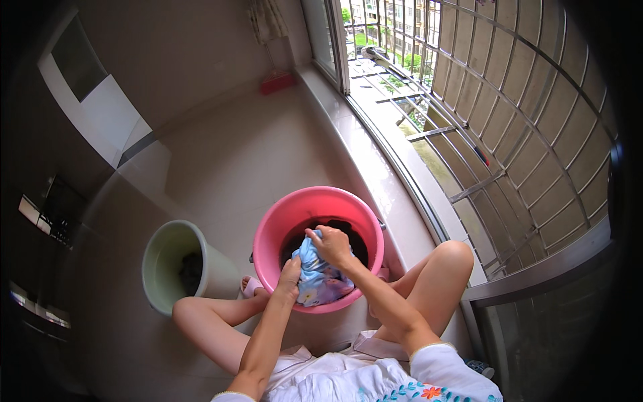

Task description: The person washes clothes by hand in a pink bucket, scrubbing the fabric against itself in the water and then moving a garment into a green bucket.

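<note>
A pink plastic bucket (pixel 266 241) stands on the floor between my feet. Over its mouth, both hands grip a wet-looking light blue garment (pixel 321 281) with a purple and flowered print. My left hand (pixel 289 277) is closed on the cloth's left side. Higher up and to the right, my right hand (pixel 331 244) pinches a bunched fold near the top. Dark contents (pixel 346 230) lie deep in the bucket below the cloth; whether they are fabric, water or both I cannot tell. The garment's lower end hangs inside the near rim.
Left of the pink bucket stands a pale green bucket (pixel 218 271) with a dark bundle (pixel 191 271) inside. A tiled window ledge (pixel 371 145) runs along the right, beside an open sliding window and a metal window cage (pixel 502 100). A red dustpan (pixel 278 83) rests by the far wall.
</note>
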Demonstrator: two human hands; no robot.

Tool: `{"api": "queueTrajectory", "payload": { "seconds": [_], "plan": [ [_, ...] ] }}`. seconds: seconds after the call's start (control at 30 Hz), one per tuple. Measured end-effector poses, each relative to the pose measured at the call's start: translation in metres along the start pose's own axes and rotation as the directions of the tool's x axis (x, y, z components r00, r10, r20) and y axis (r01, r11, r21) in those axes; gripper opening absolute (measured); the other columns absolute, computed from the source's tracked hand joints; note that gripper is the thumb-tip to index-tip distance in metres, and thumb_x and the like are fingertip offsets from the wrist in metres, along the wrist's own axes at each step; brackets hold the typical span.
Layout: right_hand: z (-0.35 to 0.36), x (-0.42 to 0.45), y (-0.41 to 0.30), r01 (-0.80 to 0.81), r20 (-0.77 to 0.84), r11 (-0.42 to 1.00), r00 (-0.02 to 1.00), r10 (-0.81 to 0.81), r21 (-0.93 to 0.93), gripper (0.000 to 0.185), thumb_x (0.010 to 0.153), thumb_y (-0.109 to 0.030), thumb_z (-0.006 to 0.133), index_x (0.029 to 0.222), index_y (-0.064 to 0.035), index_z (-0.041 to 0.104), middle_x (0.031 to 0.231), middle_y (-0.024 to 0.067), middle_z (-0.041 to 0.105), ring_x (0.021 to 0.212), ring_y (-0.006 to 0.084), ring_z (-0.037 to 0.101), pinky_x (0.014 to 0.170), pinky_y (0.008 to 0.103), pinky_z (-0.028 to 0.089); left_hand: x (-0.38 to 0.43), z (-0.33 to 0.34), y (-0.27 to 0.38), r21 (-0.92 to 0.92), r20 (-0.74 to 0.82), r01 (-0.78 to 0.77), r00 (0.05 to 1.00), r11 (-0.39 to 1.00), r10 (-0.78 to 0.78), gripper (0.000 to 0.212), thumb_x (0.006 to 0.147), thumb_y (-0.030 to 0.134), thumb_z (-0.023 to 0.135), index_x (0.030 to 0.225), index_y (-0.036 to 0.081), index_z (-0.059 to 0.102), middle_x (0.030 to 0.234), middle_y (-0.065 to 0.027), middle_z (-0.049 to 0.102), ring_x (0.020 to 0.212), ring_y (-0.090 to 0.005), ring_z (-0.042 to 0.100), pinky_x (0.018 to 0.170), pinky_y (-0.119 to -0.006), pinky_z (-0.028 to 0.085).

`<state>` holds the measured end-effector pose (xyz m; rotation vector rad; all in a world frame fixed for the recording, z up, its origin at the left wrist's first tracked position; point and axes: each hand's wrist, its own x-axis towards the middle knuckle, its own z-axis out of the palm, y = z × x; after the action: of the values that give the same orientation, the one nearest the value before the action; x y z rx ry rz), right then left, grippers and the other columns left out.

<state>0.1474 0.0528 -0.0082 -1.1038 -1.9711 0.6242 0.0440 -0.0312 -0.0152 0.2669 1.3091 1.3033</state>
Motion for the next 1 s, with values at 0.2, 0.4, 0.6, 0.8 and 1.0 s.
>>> {"api": "queueTrajectory", "payload": {
  "seconds": [0.2, 0.4, 0.6, 0.8, 1.0],
  "plan": [
    [-0.048, 0.022, -0.009, -0.328, 0.354, 0.821, 0.92, 0.166, 0.467, 0.037, 0.077, -0.036, 0.065, 0.083, 0.0002, 0.062, 0.068, 0.0117, 0.06, 0.065, 0.0134, 0.057, 0.06, 0.0295, 0.046, -0.021, -0.011, 0.041, 0.226, 0.254, -0.517, 0.85, 0.826, 0.462, 0.04, 0.082, 0.014, 0.055, 0.118, 0.001, 0.042, 0.113, -0.0082, 0.049, 0.103, -0.0172, 0.049, 0.09, -0.03, 0.038],
    [-0.05, 0.025, -0.024, -0.206, 0.4, 0.776, 0.914, -0.064, 0.596, 0.043, 0.073, -0.039, 0.069, 0.087, -0.0002, 0.058, 0.073, 0.0085, 0.06, 0.068, 0.0128, 0.056, 0.062, 0.0297, 0.046, -0.031, 0.01, 0.061, 0.468, 0.542, -0.768, 0.64, 0.437, 0.544, 0.082, 0.065, 0.016, 0.076, 0.13, 0.006, 0.029, 0.123, -0.0135, 0.045, 0.114, -0.0239, 0.045, 0.096, -0.034, 0.035],
    [-0.048, 0.018, 0.032, -0.257, 0.644, 0.908, 0.765, -0.018, 0.331, 0.074, 0.063, -0.039, 0.075, 0.121, -0.0032, 0.048, 0.116, 0.0167, 0.052, 0.113, 0.0272, 0.047, 0.096, 0.0348, 0.036, -0.01, 0.007, 0.042, 0.729, 0.275, -0.524, 0.814, 0.441, 0.512, 0.044, 0.07, 0.008, 0.068, 0.11, 0.001, 0.051, 0.096, -0.0105, 0.06, 0.087, -0.0179, 0.06, 0.077, -0.028, 0.047],
    [-0.023, -0.003, 0.054, -0.499, 0.826, 0.786, 0.563, -0.026, 0.365, 0.071, 0.068, -0.021, 0.074, 0.129, -0.0094, 0.039, 0.118, 0.0057, 0.045, 0.104, 0.0167, 0.048, 0.09, 0.03, 0.038, -0.017, 0.001, 0.048, 0.367, 0.267, -0.614, 0.789, 0.699, 0.554, 0.011, 0.079, 0.003, 0.057, 0.088, 0.0, 0.06, 0.08, -0.0027, 0.061, 0.073, -0.0098, 0.057, 0.069, -0.023, 0.046],
    [-0.009, 0.002, 0.059, -0.585, 0.6, 0.415, 0.792, 0.11, 0.697, 0.017, 0.074, -0.013, 0.062, 0.09, -0.007, 0.058, 0.086, -0.0008, 0.056, 0.081, 0.0082, 0.05, 0.076, 0.0245, 0.041, -0.014, -0.01, 0.049, -0.238, 0.165, -0.272, 0.935, 0.932, 0.315, 0.03, 0.079, 0.005, 0.049, 0.108, 0.005, 0.052, 0.1, -0.0084, 0.057, 0.093, -0.0186, 0.055, 0.083, -0.03, 0.045]
  ]
}}
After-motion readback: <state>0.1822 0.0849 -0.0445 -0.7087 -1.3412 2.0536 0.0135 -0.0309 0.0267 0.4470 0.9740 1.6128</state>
